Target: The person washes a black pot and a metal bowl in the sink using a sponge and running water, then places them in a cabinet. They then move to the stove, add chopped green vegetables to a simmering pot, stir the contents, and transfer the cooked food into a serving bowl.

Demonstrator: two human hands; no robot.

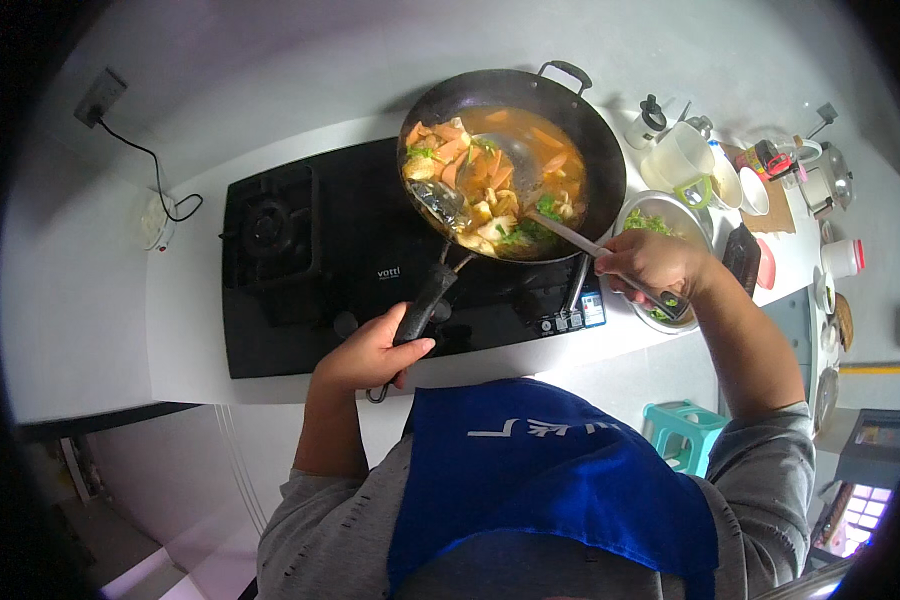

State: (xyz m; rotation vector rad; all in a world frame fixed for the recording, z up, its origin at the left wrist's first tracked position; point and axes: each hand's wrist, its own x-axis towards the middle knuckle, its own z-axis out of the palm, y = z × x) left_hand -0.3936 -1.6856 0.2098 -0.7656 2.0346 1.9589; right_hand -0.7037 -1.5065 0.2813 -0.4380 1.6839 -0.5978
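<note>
My left hand [375, 346] grips the black handle [426, 304] of a wok [605, 150], which sits over the right part of a black gas hob [360, 217]. In the wok lies orange-brown broth with sliced carrot-like pieces [451, 150], pale chunks, green leaves [546, 232] and what looks like a fish head [436, 201]. My right hand [656, 262] holds the handle of a metal ladle or turner [570, 236]; its head is in the broth. Beneath the right hand stands a metal bowl [701, 225] with chopped greens [645, 221].
At the right are a clear jug [675, 157], a black-topped bottle [647, 124], white bowls [754, 191], a jar [761, 159] and a black tray-like object [741, 259]. A bare burner [268, 223] is at the left. A teal stool [686, 431] stands below the counter.
</note>
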